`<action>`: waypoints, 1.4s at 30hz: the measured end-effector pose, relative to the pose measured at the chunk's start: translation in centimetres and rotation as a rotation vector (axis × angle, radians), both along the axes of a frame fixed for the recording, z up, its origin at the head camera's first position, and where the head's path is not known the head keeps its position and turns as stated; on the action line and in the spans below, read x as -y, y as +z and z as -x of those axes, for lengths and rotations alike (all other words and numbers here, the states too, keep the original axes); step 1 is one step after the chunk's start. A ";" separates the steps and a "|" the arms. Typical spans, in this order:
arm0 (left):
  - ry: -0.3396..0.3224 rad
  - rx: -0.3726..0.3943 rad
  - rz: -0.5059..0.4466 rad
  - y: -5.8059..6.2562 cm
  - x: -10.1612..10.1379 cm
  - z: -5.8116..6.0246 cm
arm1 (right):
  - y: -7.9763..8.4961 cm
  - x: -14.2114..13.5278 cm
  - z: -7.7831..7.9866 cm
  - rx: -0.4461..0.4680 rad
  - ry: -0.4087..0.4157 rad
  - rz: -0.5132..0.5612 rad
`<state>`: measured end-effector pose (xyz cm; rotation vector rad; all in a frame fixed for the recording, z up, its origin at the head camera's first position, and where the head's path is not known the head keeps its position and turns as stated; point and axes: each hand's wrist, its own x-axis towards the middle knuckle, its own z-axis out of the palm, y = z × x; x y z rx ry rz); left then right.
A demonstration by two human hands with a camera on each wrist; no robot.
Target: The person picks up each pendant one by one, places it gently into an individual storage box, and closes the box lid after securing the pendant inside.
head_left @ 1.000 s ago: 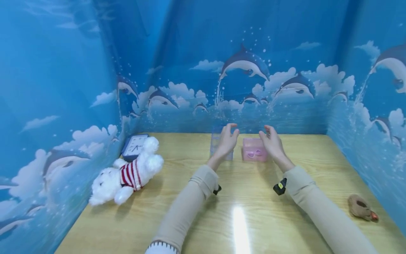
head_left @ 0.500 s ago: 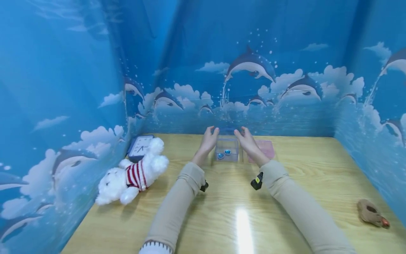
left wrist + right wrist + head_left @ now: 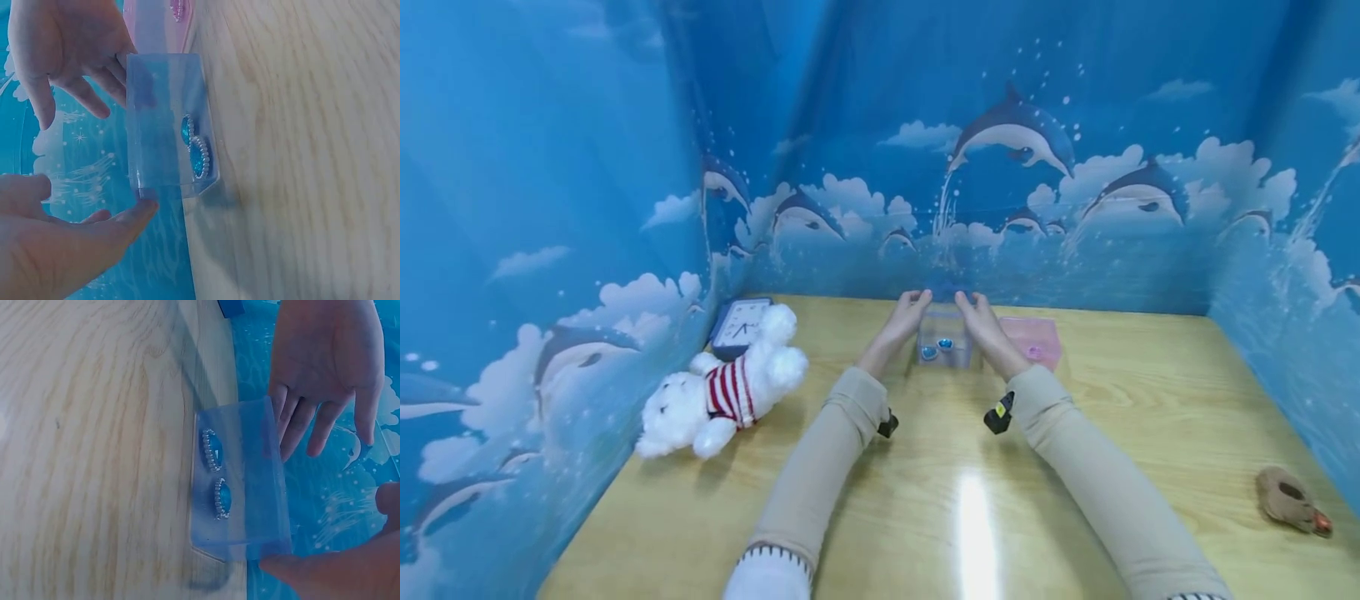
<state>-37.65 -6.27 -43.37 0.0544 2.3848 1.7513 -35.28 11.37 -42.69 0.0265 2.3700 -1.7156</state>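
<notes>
A clear blue-tinted plastic box (image 3: pixel 957 357) sits at the table's back, by the curtain. Two blue oval gems with silvery beaded rims, one gem (image 3: pixel 223 498) beside the other (image 3: pixel 212 450), lie inside it. My left hand (image 3: pixel 904 317) is at the box's left side, one fingertip touching its corner in the left wrist view. On the right side, my right hand (image 3: pixel 985 325) has a fingertip at the opposite corner. The other fingers of both hands extend past the box, spread and fairly straight. Neither hand is curled round anything.
Right of the blue box stands a pink box (image 3: pixel 1051 333) with a pink trinket in it. A white plush toy (image 3: pixel 696 414) and a square blue-framed clock (image 3: pixel 739 325) are at left. A small brown plush item (image 3: pixel 1285 492) lies at far right. Dolphin-print curtain surrounds the table.
Both hands have shifted left, away from the pink box, to either side of the blue box. The gems inside it have come into view. Over the last half second the hands barely move.
</notes>
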 end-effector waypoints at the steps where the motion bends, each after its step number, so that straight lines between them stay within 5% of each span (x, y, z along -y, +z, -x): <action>1: 0.001 0.003 -0.007 0.1 0.0 0.1 | 0.1 0.0 0.0 0.005 -0.006 0.006; 14: 0.025 -0.025 -0.061 0.2 -0.3 -0.4 | 0.0 0.1 0.4 -0.074 -0.092 0.095; 19: 0.092 -0.062 -0.064 0.2 -0.7 -0.9 | -0.1 0.1 0.3 -0.108 -0.095 0.150; 30: 0.227 -0.060 -0.057 0.3 -1.5 -2.8 | -0.2 0.1 -1.7 -0.104 -0.099 0.008; 42: 0.169 -0.112 -0.001 -0.8 -1.3 -3.6 | -1.5 0.4 -2.8 -0.119 -0.030 -0.059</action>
